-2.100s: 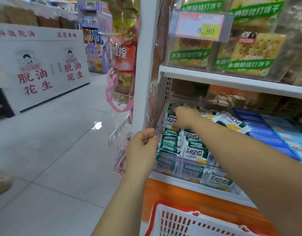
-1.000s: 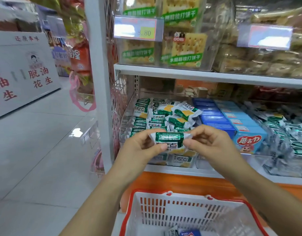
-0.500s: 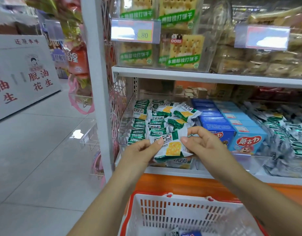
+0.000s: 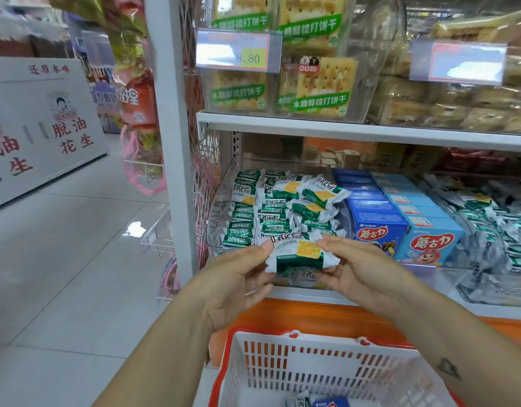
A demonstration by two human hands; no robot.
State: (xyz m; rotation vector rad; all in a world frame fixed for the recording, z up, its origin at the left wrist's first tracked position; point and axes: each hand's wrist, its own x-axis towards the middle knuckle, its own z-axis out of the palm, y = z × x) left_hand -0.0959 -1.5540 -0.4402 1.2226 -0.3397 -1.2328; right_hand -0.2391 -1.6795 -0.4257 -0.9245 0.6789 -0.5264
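While standing at a shop shelf, a person holds a small green-and-white foil cracker packet between both hands.
The left hand pinches the packet's left end and the right hand pinches its right end, keeping it face up in the air just in front of the clear plastic bin of matching packets. A white slatted plastic shopping basket with a red rim sits below. The step looks like checking the picked packet. Next, it likely calls for lowering it into the basket and releasing both pinches.

Left hand, right hand pinch cracker packet above basket.
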